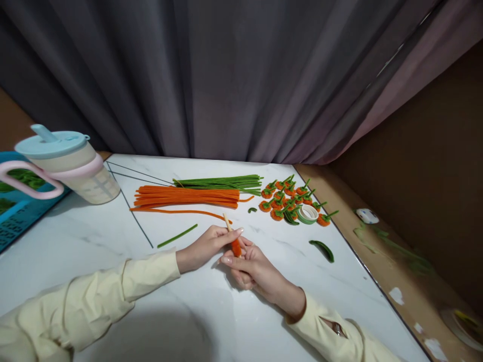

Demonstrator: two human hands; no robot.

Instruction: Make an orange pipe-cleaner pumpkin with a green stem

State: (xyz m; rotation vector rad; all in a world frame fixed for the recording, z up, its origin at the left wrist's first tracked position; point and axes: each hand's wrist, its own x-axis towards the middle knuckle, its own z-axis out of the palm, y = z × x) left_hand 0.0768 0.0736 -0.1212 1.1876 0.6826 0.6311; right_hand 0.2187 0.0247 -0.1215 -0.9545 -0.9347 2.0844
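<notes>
A thin wooden stick (227, 220) with an orange pipe cleaner (236, 247) wound round it is held between my two hands over the middle of the table. My left hand (207, 246) pinches the upper part, thumb on top. Lower down, my right hand (254, 266) grips the wound part with curled fingers, which hide the stick's lower end. Beyond my hands lie a bundle of orange pipe cleaners (188, 197), a loose orange pipe cleaner (169, 211) and a bundle of green pipe cleaners (219, 181). Near my left wrist rests a short green pipe cleaner (177, 236).
Several small orange pumpkin shapes with green stems (277, 203) cluster at the right, beside a tape roll (308, 213). A green leaf-shaped piece (323, 250) lies nearer. On the left stands a lidded cup (86, 173) with a pink handle. A grey curtain (226, 80) hangs behind the white table (181, 311).
</notes>
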